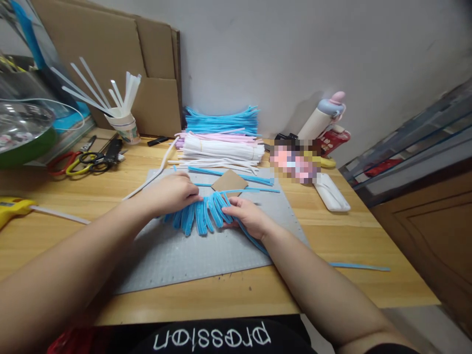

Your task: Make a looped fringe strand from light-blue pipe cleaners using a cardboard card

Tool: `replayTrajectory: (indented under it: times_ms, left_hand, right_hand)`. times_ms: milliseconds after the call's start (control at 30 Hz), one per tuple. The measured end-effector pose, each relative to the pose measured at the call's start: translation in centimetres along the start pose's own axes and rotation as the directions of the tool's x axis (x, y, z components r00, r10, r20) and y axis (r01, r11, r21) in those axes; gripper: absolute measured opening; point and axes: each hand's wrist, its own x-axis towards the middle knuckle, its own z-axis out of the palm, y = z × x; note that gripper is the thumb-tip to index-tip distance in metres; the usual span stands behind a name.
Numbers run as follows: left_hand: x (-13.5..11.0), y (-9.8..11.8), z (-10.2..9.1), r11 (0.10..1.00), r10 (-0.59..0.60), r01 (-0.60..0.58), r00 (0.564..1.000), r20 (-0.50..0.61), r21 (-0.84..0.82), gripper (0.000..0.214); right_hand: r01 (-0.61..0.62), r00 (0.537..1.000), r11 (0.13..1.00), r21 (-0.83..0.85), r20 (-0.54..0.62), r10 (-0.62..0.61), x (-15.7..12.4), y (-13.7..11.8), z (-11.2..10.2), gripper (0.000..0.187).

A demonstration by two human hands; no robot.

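Note:
Between my hands, over the grey cutting mat (pixel 162 265), is a row of blue pipe cleaners (pixel 202 219) bent into loops that hang side by side. My left hand (pixel 177 192) pinches the upper left end of this row. At its right end, my right hand (pixel 245 214) grips the loops between thumb and fingers. A long blue strand trails from there down beneath my right wrist. Just behind the loops lies a square piece of brown cardboard (pixel 229 183), with loose straight blue pipe cleaners (pixel 254 180) around it.
Bundles of blue (pixel 221 121) and white pipe cleaners (pixel 223 148) lie by the wall. Scissors (pixel 79 164), a cup of glue sticks (pixel 125 127) and a yellow glue gun (pixel 14 209) are on the left. A bottle (pixel 315 123) and white case (pixel 332 192) stand right.

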Motion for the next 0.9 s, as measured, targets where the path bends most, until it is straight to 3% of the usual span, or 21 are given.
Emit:
replayTrajectory:
  times_ms: [133,300,500,733,900]
  left_hand:
    - [-0.9,1.5,-1.1,0.985,-0.069,0.071,0.997,0.015,-0.155,0.041]
    - [-2.5,3.8,-2.4,0.867,-0.177,0.193,0.981,0.077,-0.459,0.04]
    - [-3.3,5.0,-1.1,0.783,-0.26,0.293,0.955,0.14,-0.548,0.033]
    - [-3.0,5.5,0.5,0.678,-0.238,0.26,0.963,0.13,-0.687,0.026]
    - [-3.4,5.8,1.7,0.619,-0.219,0.218,0.971,0.1,-0.754,0.023]
  right_hand:
    - [-0.004,0.998,0.997,0.082,0.062,-0.001,-0.9,-0.2,0.7,0.027]
    - [0.113,0.976,0.993,0.035,0.181,-0.117,-2.2,-0.5,1.9,0.029]
    - [0.087,0.993,0.992,-0.095,0.084,-0.079,-2.2,0.6,2.3,0.031]
    - [0.07,0.996,0.993,-0.097,0.065,-0.064,-1.8,1.1,2.4,0.036]
    - [0.092,0.996,0.985,-0.145,0.03,-0.089,-1.7,1.3,2.5,0.02]
